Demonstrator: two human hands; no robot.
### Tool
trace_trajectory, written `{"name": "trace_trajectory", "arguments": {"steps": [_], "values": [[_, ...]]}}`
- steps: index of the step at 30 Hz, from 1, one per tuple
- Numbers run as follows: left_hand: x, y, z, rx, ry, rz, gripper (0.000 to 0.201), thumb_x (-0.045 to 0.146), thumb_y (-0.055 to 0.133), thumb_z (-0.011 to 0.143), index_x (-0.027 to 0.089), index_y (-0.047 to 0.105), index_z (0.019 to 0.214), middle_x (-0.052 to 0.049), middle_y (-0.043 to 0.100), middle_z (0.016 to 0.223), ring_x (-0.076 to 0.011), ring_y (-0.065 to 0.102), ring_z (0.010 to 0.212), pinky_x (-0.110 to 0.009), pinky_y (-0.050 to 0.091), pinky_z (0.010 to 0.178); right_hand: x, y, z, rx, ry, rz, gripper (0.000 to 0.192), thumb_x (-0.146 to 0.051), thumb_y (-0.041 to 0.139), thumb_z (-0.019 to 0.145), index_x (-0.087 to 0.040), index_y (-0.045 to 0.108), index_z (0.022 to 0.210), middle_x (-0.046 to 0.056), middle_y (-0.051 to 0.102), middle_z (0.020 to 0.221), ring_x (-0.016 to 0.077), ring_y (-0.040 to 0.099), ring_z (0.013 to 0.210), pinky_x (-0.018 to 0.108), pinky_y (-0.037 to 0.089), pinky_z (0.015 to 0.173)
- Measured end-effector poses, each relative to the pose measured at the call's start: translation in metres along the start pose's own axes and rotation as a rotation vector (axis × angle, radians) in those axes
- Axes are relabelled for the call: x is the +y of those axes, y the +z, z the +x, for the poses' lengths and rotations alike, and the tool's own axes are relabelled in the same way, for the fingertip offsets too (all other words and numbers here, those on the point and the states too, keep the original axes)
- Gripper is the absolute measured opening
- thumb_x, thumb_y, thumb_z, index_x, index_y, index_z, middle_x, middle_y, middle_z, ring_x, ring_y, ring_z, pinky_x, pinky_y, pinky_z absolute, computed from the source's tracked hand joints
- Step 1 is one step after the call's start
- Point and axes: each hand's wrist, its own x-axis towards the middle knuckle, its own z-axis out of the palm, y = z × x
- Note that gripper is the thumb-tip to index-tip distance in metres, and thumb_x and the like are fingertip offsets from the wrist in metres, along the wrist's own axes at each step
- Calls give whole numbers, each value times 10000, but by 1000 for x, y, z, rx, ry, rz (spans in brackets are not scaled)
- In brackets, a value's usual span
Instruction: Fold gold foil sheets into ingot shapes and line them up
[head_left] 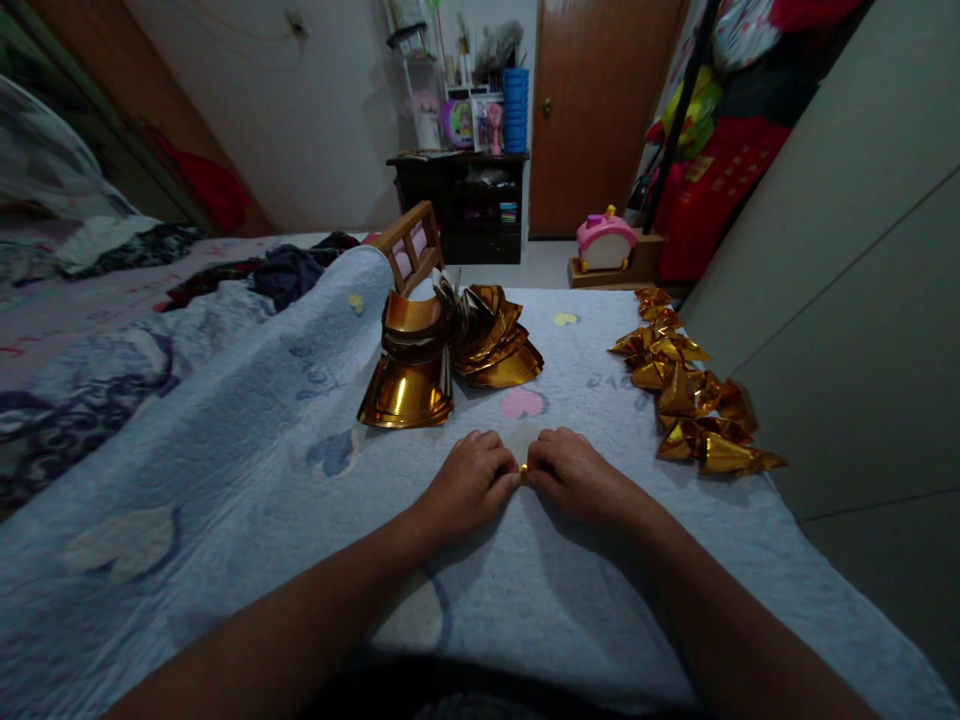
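My left hand [472, 480] and my right hand [574, 472] meet over the blue bedspread [495, 620], fingers pinched. Between their fingertips shows a small bit of gold foil paper [524, 470]; most of it is hidden by the fingers. A pale patch, perhaps the back of the sheet, lies just beyond the fingertips. Farther off stands a stack of curled gold foil sheets [411, 390], with a second fanned bunch of sheets [499, 345] touching it on the right. Along the right edge runs a row of folded gold foil pieces [686, 390], shaped like pointed ingots.
A wooden rail [412, 245] rises behind the foil stacks. To the left lie rumpled bedding and clothes [285, 270]. Beyond the far edge stand a dark cabinet [461, 215], a brown door [600, 120] and a pink toy case [606, 243]. A pale wardrobe [847, 300] borders the right side.
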Motion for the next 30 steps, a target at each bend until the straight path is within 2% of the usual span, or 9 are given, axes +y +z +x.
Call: {"name": "trace_trajectory", "arguments": {"steps": [7, 16, 30], "values": [[-3, 4, -1, 48, -15, 28, 176, 270, 591, 922, 185, 620, 771, -40, 588, 862, -212, 527, 858, -361, 431, 766, 0, 4, 1, 36, 41, 15, 90, -144, 601, 868, -169, 635, 789, 74, 652, 839, 205, 523, 805, 338, 348, 739], [4, -3, 2, -82, -99, 63, 194, 285, 523, 959, 187, 633, 833, -49, 593, 920, -219, 521, 935, -370, 411, 844, -4, 6, 4, 49, 100, -48, 116, -151, 587, 890, -168, 670, 810, 68, 687, 839, 189, 550, 807, 318, 344, 746], [8, 2, 2, -72, -118, 155, 220, 272, 500, 981, 178, 626, 827, -52, 587, 924, -220, 517, 927, -371, 397, 836, -9, 7, 6, 26, 157, -131, 161, -169, 538, 911, -159, 678, 832, 93, 707, 873, 205, 573, 831, 327, 321, 736]]}}
